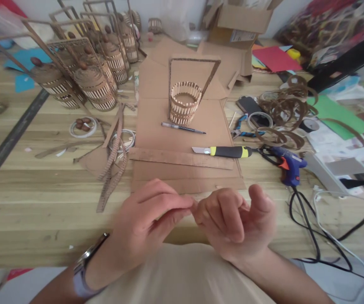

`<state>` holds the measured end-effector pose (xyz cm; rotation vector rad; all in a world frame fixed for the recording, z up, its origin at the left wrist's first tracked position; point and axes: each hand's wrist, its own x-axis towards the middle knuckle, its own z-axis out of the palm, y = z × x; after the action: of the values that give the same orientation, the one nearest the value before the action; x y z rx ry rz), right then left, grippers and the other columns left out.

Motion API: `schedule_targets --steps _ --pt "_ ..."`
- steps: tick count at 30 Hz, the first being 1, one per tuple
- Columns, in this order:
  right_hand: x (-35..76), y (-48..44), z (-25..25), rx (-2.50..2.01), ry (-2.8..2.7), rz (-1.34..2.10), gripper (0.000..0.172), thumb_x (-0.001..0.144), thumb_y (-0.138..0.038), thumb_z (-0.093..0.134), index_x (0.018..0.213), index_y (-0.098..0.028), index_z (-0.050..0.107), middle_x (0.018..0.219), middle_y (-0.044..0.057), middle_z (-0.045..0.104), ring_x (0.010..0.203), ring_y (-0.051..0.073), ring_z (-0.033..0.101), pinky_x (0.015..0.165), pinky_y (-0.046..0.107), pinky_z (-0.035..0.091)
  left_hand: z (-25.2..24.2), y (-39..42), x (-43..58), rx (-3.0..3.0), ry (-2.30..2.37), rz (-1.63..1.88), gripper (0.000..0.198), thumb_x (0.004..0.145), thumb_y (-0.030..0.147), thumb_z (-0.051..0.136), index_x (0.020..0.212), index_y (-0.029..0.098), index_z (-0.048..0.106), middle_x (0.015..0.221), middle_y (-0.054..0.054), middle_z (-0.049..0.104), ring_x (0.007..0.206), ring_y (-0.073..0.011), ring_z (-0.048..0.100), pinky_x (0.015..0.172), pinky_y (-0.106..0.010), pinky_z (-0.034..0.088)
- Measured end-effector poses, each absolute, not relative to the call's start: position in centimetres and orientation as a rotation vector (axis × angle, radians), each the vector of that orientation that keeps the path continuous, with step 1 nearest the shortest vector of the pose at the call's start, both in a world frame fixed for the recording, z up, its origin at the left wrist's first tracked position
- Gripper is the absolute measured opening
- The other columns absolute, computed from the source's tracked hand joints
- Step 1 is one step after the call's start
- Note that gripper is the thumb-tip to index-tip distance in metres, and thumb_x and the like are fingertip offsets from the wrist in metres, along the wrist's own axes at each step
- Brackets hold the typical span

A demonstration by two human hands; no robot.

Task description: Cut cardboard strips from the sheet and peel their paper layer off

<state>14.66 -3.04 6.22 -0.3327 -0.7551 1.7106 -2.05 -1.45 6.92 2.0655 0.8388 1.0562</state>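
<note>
Above the near edge of the table, my left hand (156, 215) pinches with its fingertips at a finger on the near side of my right hand. My right hand (232, 223) is turned palm up, its fingers curled in and the thumb apart, with nothing visible in it. Beyond them a cardboard sheet (182, 173) carries a cardboard strip (169, 157) and a utility knife (229, 151) with its blade out. Farther back lie a pen (183, 128) and a small round basket (184, 112) of pale sticks and cardboard bands, standing upright with a tall square handle.
Several finished lidded baskets (95, 86) stand at the back left. Cardboard strips (114, 164) and a tape roll with brown beads (83, 126) lie left. On the right are a glue gun (291, 164) with its cable, pliers (242, 128), curled strips (283, 107) and a power strip (327, 173).
</note>
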Motion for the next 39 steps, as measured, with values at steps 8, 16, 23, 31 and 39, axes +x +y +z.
schedule_targets --steps 8,16,23,31,39 --pt "16.5 -3.8 5.8 -0.467 -1.095 1.612 0.055 0.096 -0.050 0.041 0.049 -0.022 0.044 0.039 -0.009 0.031 0.038 0.008 0.026 0.089 0.039 0.044 6.4 -1.3 -3.1 1.743 0.899 0.982 0.010 0.091 0.018 0.059 0.082 0.022 0.061 0.075 0.004 0.059 0.072 -0.0105 0.058 0.065 -0.022 0.046" --pt "25.6 2.2 4.0 -1.519 -2.044 0.391 0.020 0.089 -0.037 0.055 0.086 -0.020 0.064 0.090 0.009 0.067 0.091 0.026 0.060 0.090 0.046 0.045 3.8 -1.7 -5.2 1.694 1.282 0.816 0.020 0.095 0.033 0.049 0.079 0.022 0.052 0.072 0.003 0.059 0.065 -0.0116 0.056 0.053 -0.022 0.041" --pt "29.3 6.7 -0.2 -1.610 -2.536 0.125 0.036 0.092 -0.034 0.049 0.124 -0.019 0.057 0.116 0.014 0.063 0.105 0.030 0.058 0.091 0.047 0.046 2.4 -2.1 -6.4 1.760 1.426 0.795 0.030 0.098 0.035 0.038 0.071 0.023 0.044 0.063 0.004 0.051 0.058 -0.0121 0.049 0.056 -0.024 0.041" --pt "28.7 5.5 1.4 -1.605 -2.425 0.164 0.039 0.098 -0.034 0.033 0.120 -0.015 0.058 0.109 0.017 0.065 0.101 0.029 0.062 0.086 0.044 0.050 1.3 -2.7 -7.0 1.798 1.539 0.635 0.038 0.097 0.040 0.031 0.063 0.024 0.039 0.050 0.006 0.043 0.046 -0.0124 0.045 0.048 -0.024 0.037" --pt "24.5 0.8 3.3 -1.469 -1.287 1.844 0.051 0.089 -0.068 0.043 0.091 -0.018 0.051 0.065 0.000 0.061 0.048 0.012 0.056 0.042 0.023 0.047 -0.1 -3.2 -7.8 2.171 1.506 0.481 0.045 0.094 0.041 0.037 0.054 0.022 0.036 0.045 0.005 0.043 0.043 -0.0121 0.046 0.046 -0.024 0.033"
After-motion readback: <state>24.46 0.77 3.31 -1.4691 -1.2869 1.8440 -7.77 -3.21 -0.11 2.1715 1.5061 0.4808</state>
